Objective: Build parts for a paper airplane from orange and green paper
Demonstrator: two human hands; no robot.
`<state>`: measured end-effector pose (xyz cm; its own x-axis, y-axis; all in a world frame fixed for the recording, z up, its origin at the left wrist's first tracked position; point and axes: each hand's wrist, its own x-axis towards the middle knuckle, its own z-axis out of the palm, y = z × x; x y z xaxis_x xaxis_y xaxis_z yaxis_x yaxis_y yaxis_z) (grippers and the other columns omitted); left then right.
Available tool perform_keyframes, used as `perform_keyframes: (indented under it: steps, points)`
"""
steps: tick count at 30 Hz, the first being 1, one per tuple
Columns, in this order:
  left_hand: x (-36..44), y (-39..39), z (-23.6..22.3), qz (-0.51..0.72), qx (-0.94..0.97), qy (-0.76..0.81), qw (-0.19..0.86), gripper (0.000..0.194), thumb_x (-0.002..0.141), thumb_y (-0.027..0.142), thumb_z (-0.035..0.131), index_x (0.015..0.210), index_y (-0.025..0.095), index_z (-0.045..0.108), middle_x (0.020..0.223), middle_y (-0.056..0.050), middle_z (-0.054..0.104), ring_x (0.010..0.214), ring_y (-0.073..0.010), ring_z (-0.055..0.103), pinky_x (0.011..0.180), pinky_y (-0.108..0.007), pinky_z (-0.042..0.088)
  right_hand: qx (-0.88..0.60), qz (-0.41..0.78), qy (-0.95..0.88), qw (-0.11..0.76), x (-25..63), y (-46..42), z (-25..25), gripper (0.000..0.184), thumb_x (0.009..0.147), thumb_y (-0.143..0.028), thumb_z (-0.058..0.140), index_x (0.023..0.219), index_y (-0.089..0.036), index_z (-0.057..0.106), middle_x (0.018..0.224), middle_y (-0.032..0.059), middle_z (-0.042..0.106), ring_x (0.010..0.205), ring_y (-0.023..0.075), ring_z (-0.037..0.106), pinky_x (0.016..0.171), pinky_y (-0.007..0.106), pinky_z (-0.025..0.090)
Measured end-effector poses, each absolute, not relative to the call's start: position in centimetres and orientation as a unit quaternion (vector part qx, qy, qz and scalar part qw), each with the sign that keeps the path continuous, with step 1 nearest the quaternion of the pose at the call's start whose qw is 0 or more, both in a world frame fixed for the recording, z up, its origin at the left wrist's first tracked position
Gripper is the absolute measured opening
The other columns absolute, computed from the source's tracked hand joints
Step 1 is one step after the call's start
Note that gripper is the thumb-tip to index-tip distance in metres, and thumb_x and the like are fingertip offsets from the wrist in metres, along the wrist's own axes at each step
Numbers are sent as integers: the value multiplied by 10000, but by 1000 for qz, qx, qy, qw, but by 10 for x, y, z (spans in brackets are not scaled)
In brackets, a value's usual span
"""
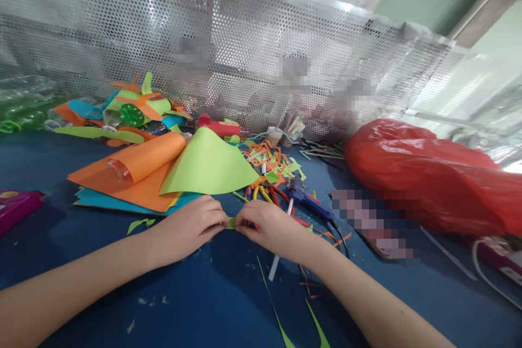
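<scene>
Between my two hands is a small green paper strip [230, 223], held low over the blue table. My left hand [196, 228] pinches its left end, fingers closed. Opposite it, my right hand [269, 225] has its fingers closed on the right end; the fingers cover most of the strip. A blue glue gun [310, 201] with a white glue stick [274, 267] lies by my right hand, partly hidden under the wrist. Just beyond my hands, a curled green paper sheet [212, 166] rests on orange paper [98, 180] and blue paper [101, 199].
At the back left are paper-covered bottle planes [142, 106] and plastic bottles [32, 111]. Paper scraps [273, 160] and pliers [265, 194] lie mid-table. A red plastic bag [428, 174] fills the right side, near a blurred flat object [371, 223]. A perforated metal screen [253, 38] stands behind.
</scene>
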<state>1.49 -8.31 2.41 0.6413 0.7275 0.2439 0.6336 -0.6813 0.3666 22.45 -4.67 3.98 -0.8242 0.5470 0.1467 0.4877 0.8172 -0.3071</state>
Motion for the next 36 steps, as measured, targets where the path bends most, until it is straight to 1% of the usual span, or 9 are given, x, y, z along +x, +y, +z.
perform_keyframes:
  steps: [4,7,9,12,17,23,26,30,36]
  points:
    - [17,-85,25,170,898,388,115,203,943,158,416,958,171,618,890,-48,600,867,-191,524,784,-316,424,-310,135,-936,96,224,-46,41,29,823,-150,611,811,-162,634,779,23,650,726,146,566,688,247,413]
    - [16,-85,24,167,897,395,110,242,954,165,382,990,193,620,904,-52,580,880,-196,517,771,-314,430,-330,155,-926,92,224,-46,42,24,817,-148,616,826,-169,625,800,20,654,733,145,571,684,242,408]
    - [16,-84,22,170,895,399,107,248,953,172,385,984,209,629,912,-53,575,887,-197,517,767,-310,433,-337,168,-921,97,224,-46,42,57,814,-139,615,858,-175,610,797,10,643,723,139,568,663,231,399]
    - [15,-82,21,174,895,395,108,227,948,191,411,950,209,638,904,-50,583,882,-193,525,772,-308,431,-316,169,-928,105,225,-47,42,86,823,-112,592,868,-185,587,785,-4,614,715,128,549,656,219,387]
    - [14,-82,22,186,896,386,115,206,941,198,433,924,204,638,894,-44,608,877,-189,540,781,-312,426,-272,152,-944,107,226,-47,41,78,873,-120,531,866,-183,577,807,4,568,738,125,520,680,220,393]
    - [14,-81,21,207,895,379,110,205,917,167,448,916,204,649,885,-41,615,859,-185,540,774,-317,428,-281,166,-940,100,226,-48,41,67,882,-130,521,892,-182,562,862,25,577,787,144,532,722,246,412]
    - [14,-81,21,210,893,380,114,199,916,154,452,910,197,646,893,-40,614,874,-183,539,791,-315,428,-275,167,-941,109,226,-49,42,85,879,-114,516,900,-187,552,848,15,568,769,138,526,706,239,407]
    - [15,-82,21,218,889,387,114,212,923,143,443,892,189,648,895,-41,612,884,-178,542,805,-309,432,-261,160,-946,104,227,-48,44,129,889,-95,485,887,-183,580,831,17,549,746,128,521,694,228,410]
    - [14,-82,21,234,887,380,116,216,911,159,465,904,192,678,898,-46,625,887,-182,555,807,-317,454,-252,167,-946,118,228,-46,45,140,857,-90,532,867,-171,646,833,34,588,777,137,555,728,241,438]
